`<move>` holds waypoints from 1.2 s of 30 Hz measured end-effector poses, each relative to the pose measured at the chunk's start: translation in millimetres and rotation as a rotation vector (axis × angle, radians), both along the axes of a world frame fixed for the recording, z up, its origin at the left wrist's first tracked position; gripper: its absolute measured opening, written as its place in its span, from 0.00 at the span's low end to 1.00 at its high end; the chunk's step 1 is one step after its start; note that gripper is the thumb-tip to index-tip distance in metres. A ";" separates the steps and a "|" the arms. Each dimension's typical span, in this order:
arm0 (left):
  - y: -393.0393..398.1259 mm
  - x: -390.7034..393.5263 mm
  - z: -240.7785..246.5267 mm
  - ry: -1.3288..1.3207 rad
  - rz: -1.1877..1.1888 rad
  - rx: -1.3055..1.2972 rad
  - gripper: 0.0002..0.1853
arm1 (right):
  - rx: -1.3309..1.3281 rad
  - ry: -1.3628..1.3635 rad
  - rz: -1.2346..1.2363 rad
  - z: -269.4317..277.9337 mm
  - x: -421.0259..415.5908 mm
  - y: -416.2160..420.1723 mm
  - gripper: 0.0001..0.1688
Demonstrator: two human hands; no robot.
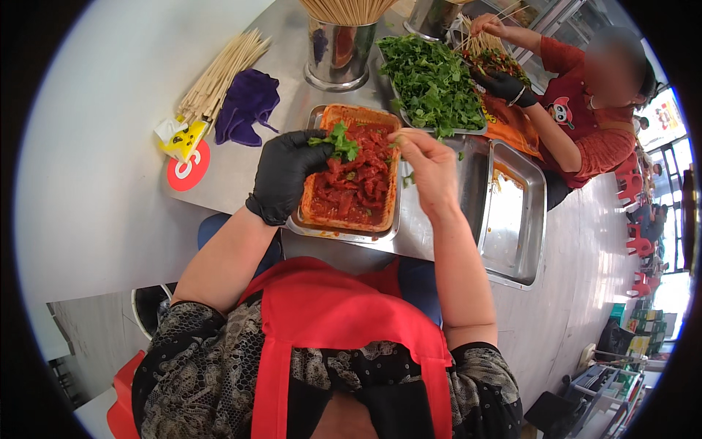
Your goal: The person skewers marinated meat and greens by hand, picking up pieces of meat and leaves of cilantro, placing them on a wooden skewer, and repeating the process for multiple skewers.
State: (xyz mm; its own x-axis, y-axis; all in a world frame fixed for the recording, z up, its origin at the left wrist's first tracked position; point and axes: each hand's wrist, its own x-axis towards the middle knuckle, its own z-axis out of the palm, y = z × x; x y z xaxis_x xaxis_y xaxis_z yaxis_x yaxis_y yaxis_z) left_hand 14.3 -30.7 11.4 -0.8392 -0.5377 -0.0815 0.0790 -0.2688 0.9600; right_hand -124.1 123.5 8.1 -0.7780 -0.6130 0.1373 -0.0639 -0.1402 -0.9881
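My left hand point(288, 170), in a black glove, holds a small bunch of cilantro point(341, 144) between thumb and fingers over the left side of a plastic tub point(351, 222). Red, sauce-coated meat slices point(356, 184) fill the tub, which sits in a steel tray point(378, 238). At the tub's right edge is my bare right hand point(430, 164), its thumb and fingertips pinched on a bit of green herb. A leafy piece shows just below those fingers. Beyond the tub, a tray of chopped cilantro point(433, 82) stands to the right.
A steel pot point(337, 55) of bamboo skewers stands behind. Loose skewers point(225, 71), a purple cloth point(247, 107) and a yellow packet point(184, 140) lie left. A sauce-stained steel tray point(540, 236) is at right. A co-worker point(576, 120) handles skewered food at the upper right.
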 end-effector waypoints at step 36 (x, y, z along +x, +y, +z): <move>16.3 1.4 -1.5 -0.014 -0.249 -0.121 0.12 | -0.010 0.372 -0.068 -12.7 42.3 4.6 0.04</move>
